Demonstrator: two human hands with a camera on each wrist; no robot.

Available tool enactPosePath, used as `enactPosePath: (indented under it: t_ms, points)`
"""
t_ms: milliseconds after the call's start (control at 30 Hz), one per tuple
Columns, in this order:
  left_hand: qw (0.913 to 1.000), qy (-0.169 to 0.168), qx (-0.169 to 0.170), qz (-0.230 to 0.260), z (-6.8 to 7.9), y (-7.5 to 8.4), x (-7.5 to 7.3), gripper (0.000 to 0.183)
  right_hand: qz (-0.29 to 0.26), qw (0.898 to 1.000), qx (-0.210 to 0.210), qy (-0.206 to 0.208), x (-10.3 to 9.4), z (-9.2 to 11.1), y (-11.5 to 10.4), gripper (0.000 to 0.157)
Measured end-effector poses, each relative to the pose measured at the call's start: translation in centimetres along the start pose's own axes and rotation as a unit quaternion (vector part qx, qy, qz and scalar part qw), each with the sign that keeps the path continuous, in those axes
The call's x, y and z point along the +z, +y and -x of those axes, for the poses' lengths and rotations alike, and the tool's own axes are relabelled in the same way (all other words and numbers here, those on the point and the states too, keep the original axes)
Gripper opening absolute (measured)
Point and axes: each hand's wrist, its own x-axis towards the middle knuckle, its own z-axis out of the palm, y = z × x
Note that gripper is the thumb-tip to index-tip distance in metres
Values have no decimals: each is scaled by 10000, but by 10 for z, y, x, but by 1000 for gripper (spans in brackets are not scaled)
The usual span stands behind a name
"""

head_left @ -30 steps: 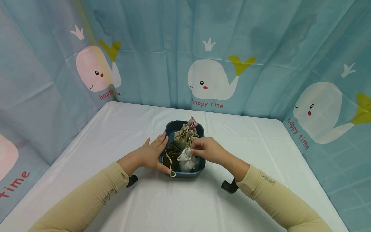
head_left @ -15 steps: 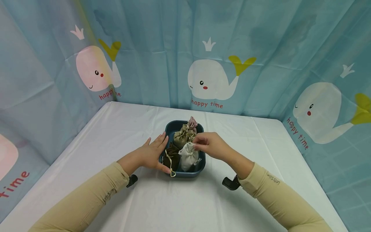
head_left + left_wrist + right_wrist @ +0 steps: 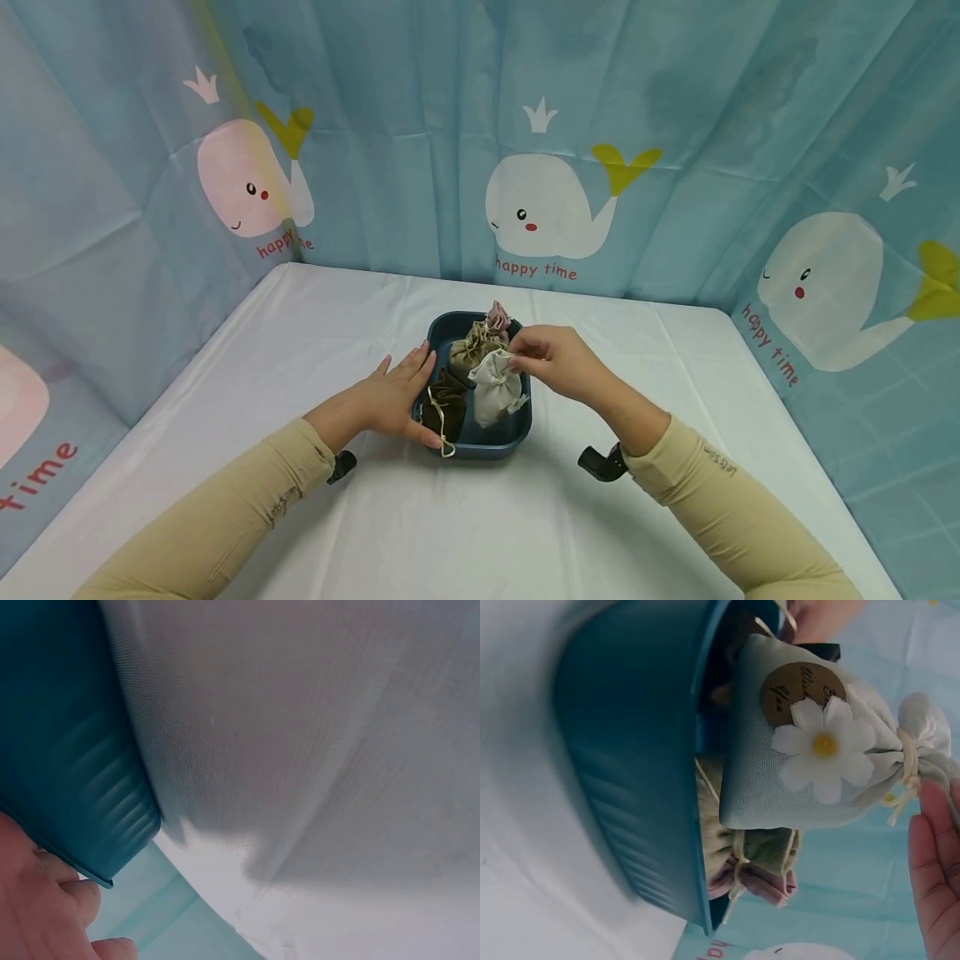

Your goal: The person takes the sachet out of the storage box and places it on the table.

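Observation:
My right hand (image 3: 558,360) pinches the gathered neck of a white drawstring pouch (image 3: 497,392), held up over the blue basin (image 3: 480,452). In the right wrist view the pouch (image 3: 810,742) carries a white daisy and a round brown tag. My left hand (image 3: 392,398) lies with spread, straight fingers along the basin's left rim. A dark brown pouch (image 3: 444,407) with a cream cord sits in the basin's front left. Behind it are olive pouches (image 3: 468,350) and a pink pouch (image 3: 498,318). The left wrist view shows the basin's ribbed outer wall (image 3: 97,772) beside the fingers.
A white cloth (image 3: 360,533) covers the table under the basin. Light blue curtains (image 3: 390,167) printed with whales stand along the back and both sides. Small black devices (image 3: 602,463) are strapped at both wrists.
My right hand has moved up and away, lifting the white pouch from the basin's front right, where blue floor now shows. The left hand stays in place.

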Motion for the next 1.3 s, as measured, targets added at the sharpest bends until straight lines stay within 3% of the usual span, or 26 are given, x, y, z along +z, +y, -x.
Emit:
enactPosePath:
  t_ms: [433,700,1300]
  points:
    - [10000,-64,-49,13,0,2,-2,135,-125,9992,45,385,-22,-1,2,5]
    - [9999,-94,-66,37,0,2,-2,135,-155,9974,304,631,-39,0,9,5]
    - [9999,-97,-98,19,0,3,-1,135,251,9908,816,1045,-64,4,46,9]
